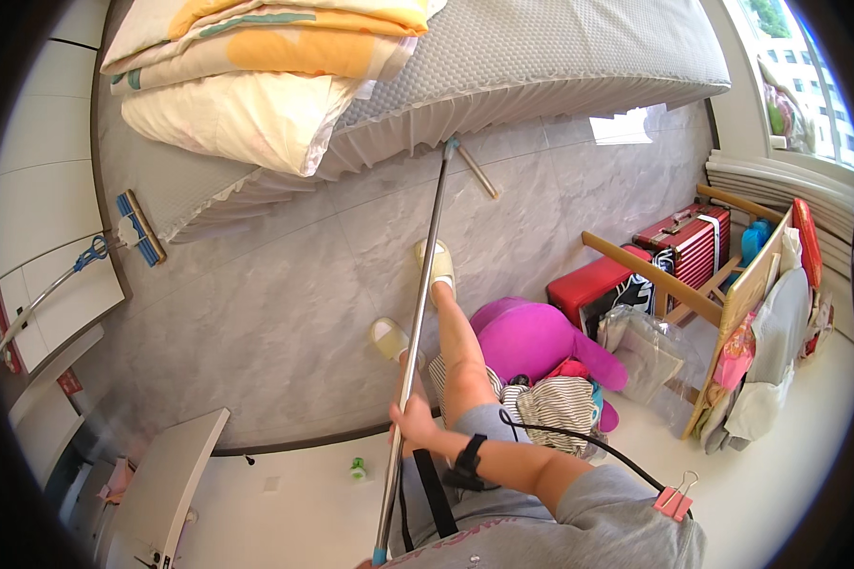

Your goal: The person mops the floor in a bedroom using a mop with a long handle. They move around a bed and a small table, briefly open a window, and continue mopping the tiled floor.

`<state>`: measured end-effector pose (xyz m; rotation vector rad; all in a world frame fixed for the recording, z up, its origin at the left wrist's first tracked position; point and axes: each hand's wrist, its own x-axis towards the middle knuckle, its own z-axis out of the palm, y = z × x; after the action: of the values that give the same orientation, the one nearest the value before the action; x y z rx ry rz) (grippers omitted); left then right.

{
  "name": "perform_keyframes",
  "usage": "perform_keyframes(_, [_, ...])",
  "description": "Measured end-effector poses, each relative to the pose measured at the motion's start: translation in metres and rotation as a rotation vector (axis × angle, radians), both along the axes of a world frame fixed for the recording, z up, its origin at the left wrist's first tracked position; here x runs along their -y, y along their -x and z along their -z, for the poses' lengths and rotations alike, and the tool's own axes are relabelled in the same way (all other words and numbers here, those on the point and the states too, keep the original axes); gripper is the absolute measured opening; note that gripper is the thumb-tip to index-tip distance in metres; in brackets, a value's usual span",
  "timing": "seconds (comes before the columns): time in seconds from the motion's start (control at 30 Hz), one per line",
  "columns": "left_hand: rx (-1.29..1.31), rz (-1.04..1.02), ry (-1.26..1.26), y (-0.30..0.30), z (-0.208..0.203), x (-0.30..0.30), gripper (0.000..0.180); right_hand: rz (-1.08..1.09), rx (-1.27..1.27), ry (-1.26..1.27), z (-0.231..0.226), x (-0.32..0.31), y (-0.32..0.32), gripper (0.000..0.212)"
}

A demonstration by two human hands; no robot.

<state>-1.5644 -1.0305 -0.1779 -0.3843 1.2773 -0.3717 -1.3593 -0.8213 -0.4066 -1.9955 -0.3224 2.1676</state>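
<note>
We look down at our right hand point(414, 424), clenched around the silver pole of a long-handled mop point(430, 256). The mop slants away from us over the grey marbled floor point(285, 313), its narrow head near the foot of a skirted bed point(550, 47). Our left hand point(363, 564) is almost cut off at the lower edge, seemingly by the pole's near end; we cannot tell its grip. Folded bedding point(285, 57) lies on the bed. To our right sit a purple plush toy point(522, 334) and a red striped case point(688, 242); to our left, a blue-headed mop point(140, 228).
</note>
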Motion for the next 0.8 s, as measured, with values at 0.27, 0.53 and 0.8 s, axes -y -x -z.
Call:
perform_keyframes(0.27, [-0.114,0.138,-0.158,-0.001,-0.043,0.017,0.035,-0.178,-0.118,-0.135,-0.066,0.035,0.002,0.029])
perform_keyframes(0.53, [-0.292,0.035,-0.607,-0.032,-0.011,-0.111,0.025,-0.095,0.115,-0.303,0.037,-0.075,-0.016,0.021])
perform_keyframes(0.8, [-0.252,-0.114,-0.27,-0.013,-0.029,-0.023,0.028,-0.201,-0.11,-0.218,0.002,-0.012,0.034,0.031])
